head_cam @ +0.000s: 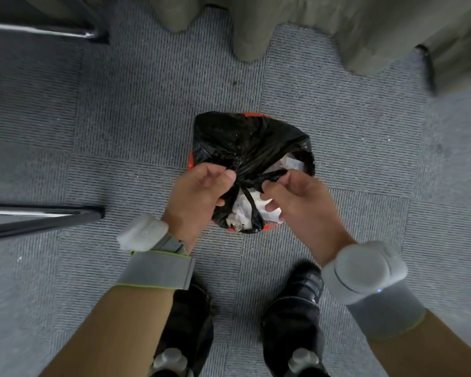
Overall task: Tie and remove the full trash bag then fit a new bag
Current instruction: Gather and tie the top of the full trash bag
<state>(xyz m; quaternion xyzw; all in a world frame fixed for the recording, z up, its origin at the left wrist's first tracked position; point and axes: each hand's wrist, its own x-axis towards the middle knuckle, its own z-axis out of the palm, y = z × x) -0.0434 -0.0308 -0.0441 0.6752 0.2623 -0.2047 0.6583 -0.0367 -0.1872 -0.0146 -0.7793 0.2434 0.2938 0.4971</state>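
A black trash bag [245, 142] sits in a small red bin [191, 162] on the carpet in front of my feet. White paper waste [291, 162] shows through the bag's open mouth. My left hand [199, 194] pinches one gathered strip of the bag's rim. My right hand [297, 197] pinches another strip, and the two strips cross between my hands just above the waste. Only slivers of the red bin show around the bag. No spare bag is in view.
Grey carpet tiles cover the floor. Dark metal furniture legs [46, 221] reach in from the left, with another [52, 31] at the top left. Beige curtains [337, 25] hang along the far edge. My two black shoes [294, 308] stand just behind the bin.
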